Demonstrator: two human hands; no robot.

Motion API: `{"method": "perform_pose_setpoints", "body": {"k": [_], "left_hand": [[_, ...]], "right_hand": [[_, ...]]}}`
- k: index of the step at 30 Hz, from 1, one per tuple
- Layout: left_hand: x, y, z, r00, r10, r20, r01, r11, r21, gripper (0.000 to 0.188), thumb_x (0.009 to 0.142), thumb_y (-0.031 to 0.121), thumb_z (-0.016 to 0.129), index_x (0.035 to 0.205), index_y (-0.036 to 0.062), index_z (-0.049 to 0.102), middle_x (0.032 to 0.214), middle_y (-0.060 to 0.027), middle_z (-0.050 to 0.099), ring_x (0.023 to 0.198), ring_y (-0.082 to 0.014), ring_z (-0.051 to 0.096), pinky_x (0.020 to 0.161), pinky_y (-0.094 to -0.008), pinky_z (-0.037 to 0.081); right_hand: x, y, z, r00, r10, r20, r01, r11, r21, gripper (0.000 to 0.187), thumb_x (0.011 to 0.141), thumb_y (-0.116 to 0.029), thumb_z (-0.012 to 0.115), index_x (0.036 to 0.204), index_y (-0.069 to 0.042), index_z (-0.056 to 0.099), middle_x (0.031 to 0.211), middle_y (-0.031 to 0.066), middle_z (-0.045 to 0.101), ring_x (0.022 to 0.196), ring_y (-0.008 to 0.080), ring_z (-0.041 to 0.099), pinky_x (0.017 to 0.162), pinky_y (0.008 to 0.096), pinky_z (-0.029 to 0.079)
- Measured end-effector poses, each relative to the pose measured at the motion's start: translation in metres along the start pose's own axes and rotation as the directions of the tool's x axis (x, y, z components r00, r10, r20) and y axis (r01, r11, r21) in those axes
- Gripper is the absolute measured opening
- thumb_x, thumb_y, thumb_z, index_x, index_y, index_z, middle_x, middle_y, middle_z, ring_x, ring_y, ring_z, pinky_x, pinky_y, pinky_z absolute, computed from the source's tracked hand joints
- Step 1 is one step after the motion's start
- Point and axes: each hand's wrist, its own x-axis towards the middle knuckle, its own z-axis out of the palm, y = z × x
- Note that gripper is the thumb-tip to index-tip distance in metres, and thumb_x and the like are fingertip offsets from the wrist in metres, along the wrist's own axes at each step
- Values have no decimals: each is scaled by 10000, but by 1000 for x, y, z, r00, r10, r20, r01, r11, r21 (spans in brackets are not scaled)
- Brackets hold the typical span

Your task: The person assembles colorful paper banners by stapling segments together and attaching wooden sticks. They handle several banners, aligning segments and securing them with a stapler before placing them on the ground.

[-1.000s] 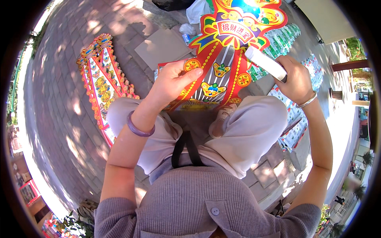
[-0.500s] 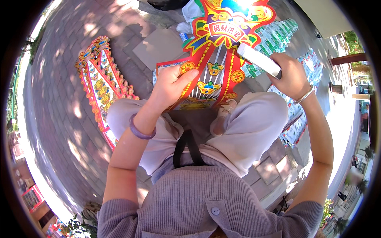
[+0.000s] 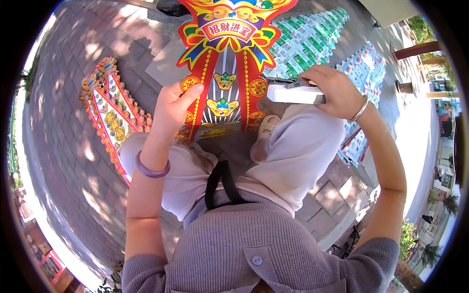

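Note:
A tall red and yellow paper decoration (image 3: 225,78) with gold ingots, coins and ribbon shapes stands upright in front of my knees. At its left edge, my left hand (image 3: 173,108) pinches the red border between thumb and fingers, beside a round coin motif. A white stapler (image 3: 295,94) with a dark metal part is gripped in my right hand (image 3: 333,90), just off the decoration's right edge. Its free end points left toward the red border. Fingers on the stapler's underside are partly hidden.
On the paving at left lies a stack of similar red and gold decorations (image 3: 113,119). Overlapping green-and-white printed sheets (image 3: 305,46) spread out at far right, with blue-and-white ones (image 3: 364,78) nearer. A grey flat board (image 3: 166,66) lies behind the decoration.
The decoration and my left hand have shifted left in view. My right hand has turned the stapler from a slant to nearly level, and its dark metal part now shows.

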Motion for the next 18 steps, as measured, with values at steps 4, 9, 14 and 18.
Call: {"method": "perform_pose_setpoints", "body": {"k": [4, 9, 14, 18], "left_hand": [[-1, -1, 1, 999, -13, -33, 13, 1000, -8, 222, 912, 170, 587, 980, -38, 622, 854, -27, 656, 724, -48, 574, 659, -212, 463], [0, -1, -2, 999, -15, -33, 15, 1000, -4, 216, 914, 176, 588, 961, -32, 622, 851, -23, 656, 719, -45, 567, 655, -214, 457], [-1, 5, 3, 1000, -16, -26, 17, 999, 49, 217, 914, 173, 587, 967, -34, 621, 841, -17, 650, 717, -40, 559, 653, -213, 455], [-3, 4, 6, 1000, 25, -9, -24, 999, 36, 222, 914, 173, 586, 980, -37, 616, 826, -3, 640, 706, -33, 543, 634, -213, 447]], "right_hand": [[-2, -5, 1, 1000, -10, -5, 10, 1000, 26, 441, 606, -131, 674, 1024, -56, 552, 899, 106, 572, 859, 313, 577, 707, 398, 489], [0, -14, 0, 1000, 7, -7, -7, 1000, -4, 433, 592, -119, 671, 1004, -49, 557, 877, 107, 572, 842, 314, 580, 694, 399, 490], [2, -21, 6, 999, 29, -27, -30, 1000, -9, 427, 561, -92, 662, 976, -49, 571, 858, 110, 579, 822, 316, 589, 683, 400, 497], [3, -23, 8, 999, 47, -11, -47, 999, -2, 391, 589, -94, 673, 959, -34, 565, 876, 127, 579, 815, 324, 584, 682, 388, 486]]}}
